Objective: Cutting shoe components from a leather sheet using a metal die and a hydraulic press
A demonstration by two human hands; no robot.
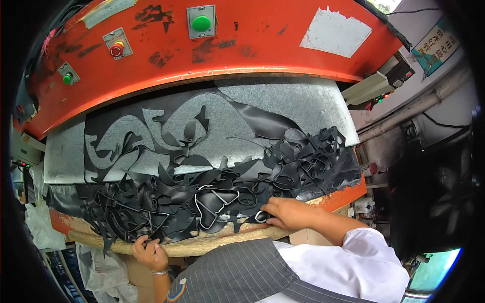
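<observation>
A tangled heap of black leather-like offcuts (187, 174) lies along the front of the pressing table. Among them rests a silver-edged cutting die (214, 218) with crossbars. My right hand (290, 213) is at the heap's near right edge, its thumb and fingers closed on a small rounded cutting die (261, 216) with a bright rim. At the wooden front edge, my left hand (151, 253) has its fingers curled beside an angular, thin-rimmed cutting die (159, 220). What those fingers hold, if anything, is hidden.
Behind the heap, a black sheet with cut-out openings (118, 129) lies on a grey metal plate (323, 103). Above hangs the red press beam (252, 45) with a green button (201, 23) and a red knob (116, 49). Plastic bags (45, 224) hang at left.
</observation>
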